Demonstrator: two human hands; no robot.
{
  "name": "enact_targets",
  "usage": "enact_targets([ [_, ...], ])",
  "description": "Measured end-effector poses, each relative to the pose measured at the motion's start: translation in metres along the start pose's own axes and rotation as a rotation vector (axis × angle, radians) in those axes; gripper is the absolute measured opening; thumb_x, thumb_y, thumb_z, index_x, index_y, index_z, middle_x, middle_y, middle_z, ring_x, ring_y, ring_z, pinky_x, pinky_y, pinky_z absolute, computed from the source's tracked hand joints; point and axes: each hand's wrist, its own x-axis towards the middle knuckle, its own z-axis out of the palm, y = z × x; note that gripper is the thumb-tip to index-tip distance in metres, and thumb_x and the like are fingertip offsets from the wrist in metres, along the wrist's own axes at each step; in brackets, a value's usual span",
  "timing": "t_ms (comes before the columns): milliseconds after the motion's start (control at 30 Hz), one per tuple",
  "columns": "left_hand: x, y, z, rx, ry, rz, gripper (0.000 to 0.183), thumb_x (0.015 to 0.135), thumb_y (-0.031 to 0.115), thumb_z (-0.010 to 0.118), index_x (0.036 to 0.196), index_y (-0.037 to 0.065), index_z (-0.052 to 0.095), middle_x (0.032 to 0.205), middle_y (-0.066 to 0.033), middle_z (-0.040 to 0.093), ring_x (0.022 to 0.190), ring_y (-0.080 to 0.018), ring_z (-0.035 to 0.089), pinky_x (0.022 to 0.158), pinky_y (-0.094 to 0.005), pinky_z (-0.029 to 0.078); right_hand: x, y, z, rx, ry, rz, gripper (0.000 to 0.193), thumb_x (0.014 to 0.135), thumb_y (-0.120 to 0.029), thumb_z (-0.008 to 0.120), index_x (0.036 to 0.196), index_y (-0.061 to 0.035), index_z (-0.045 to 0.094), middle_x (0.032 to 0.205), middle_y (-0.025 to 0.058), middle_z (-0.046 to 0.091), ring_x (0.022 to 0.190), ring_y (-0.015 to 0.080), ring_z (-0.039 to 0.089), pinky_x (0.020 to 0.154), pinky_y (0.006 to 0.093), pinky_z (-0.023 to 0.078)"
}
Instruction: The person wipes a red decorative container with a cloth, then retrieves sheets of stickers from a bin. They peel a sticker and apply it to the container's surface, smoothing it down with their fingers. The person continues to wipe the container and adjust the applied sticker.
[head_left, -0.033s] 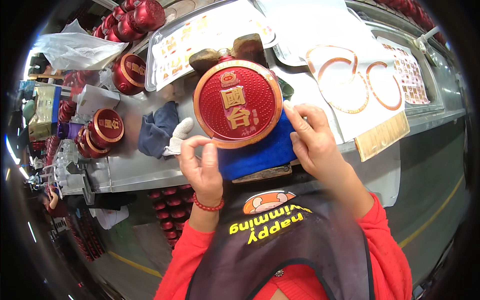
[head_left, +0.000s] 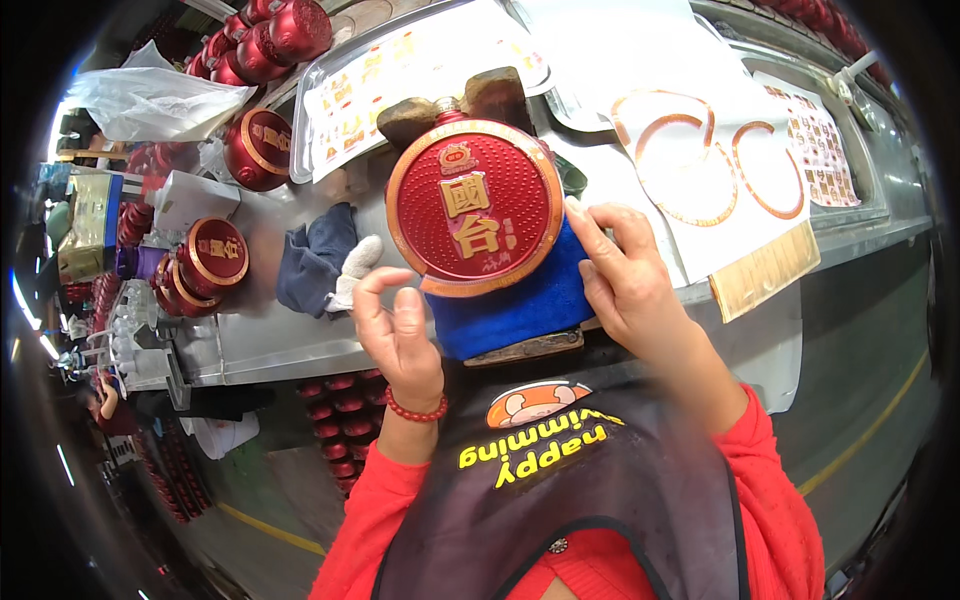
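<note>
A round, flat red bottle (head_left: pixel 500 215) with a studded face, raised gold characters and an orange-gold ring strip (head_left: pixel 402 218) around its rim lies face up. Its short metal neck points away from me. Beneath it is a blue cloth pad (head_left: pixel 520 312) on a wooden rest. My left hand (head_left: pixel 402 335) is just off the lower left of the rim, thumb and forefinger apart, nothing visible between them. A short strip end shows at the rim beside it. On the other side, my right hand (head_left: pixel 628 275) has its forefinger stretched out to the rim; whether it touches, I cannot tell.
Right of the bottle, a white backing sheet (head_left: pixel 690 240) carries loose orange-gold rings (head_left: pixel 768 170). A tray (head_left: pixel 300 140) with decal sheets stands behind. To the left lie a grey glove (head_left: pixel 358 268), a dark blue cloth (head_left: pixel 315 262) and more red bottles (head_left: pixel 215 255). The metal bench edge runs before me.
My left hand has drawn slightly down and left from the rim, its thumb and forefinger parting. My right hand and the bottle look nearly unmoved.
</note>
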Motion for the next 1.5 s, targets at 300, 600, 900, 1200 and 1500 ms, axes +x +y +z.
enact_targets([
  [300,0.020,0.041,0.061,0.935,-0.266,0.415,0.075,0.090,0.056,0.070,0.140,0.005,0.050,0.147,-0.0262,0.045,0.142,-0.0481,0.027,0.115,-0.0600,0.017,-0.009,0.007,0.013,0.164,0.100,0.064,0.070,0.082,0.007,0.061,0.150,0.0024,0.044,0.127,0.0221,0.054,0.111,0.0402,0.055,0.100,0.0450,0.046],
  [600,0.028,0.041,0.075,1.047,-0.296,0.378,0.074,0.090,0.047,0.072,0.147,0.009,0.045,0.153,-0.0247,0.037,0.147,-0.0501,0.019,0.112,-0.0695,0.015,-0.015,0.012,0.010,0.222,0.071,0.075,0.070,0.082,0.007,0.061,0.149,0.0025,0.045,0.128,0.0215,0.054,0.112,0.0401,0.054,0.100,0.0451,0.046],
  [900,0.030,0.046,0.072,1.027,-0.357,0.353,0.068,0.092,0.039,0.071,0.148,0.009,0.046,0.154,-0.0235,0.037,0.147,-0.0500,0.020,0.114,-0.0684,0.013,-0.013,0.017,0.002,0.215,0.100,0.055,0.069,0.081,0.007,0.061,0.148,0.0022,0.047,0.127,0.0206,0.055,0.112,0.0395,0.055,0.100,0.0448,0.046],
  [1200,0.034,0.051,0.081,1.097,-0.354,0.374,0.077,0.090,0.053,0.070,0.149,0.009,0.046,0.154,-0.0237,0.037,0.144,-0.0510,0.020,0.112,-0.0689,0.014,-0.008,0.016,0.004,0.228,0.105,0.054,0.068,0.080,0.008,0.062,0.146,0.0020,0.049,0.127,0.0202,0.056,0.112,0.0390,0.055,0.099,0.0445,0.047],
  [1500,0.040,0.047,0.075,1.062,-0.376,0.387,0.074,0.089,0.047,0.072,0.150,0.014,0.045,0.155,-0.0221,0.038,0.144,-0.0494,0.023,0.112,-0.0663,0.016,-0.005,0.018,0.002,0.233,0.100,0.052,0.069,0.079,0.008,0.062,0.146,0.0018,0.049,0.126,0.0207,0.056,0.112,0.0391,0.056,0.099,0.0447,0.047],
])
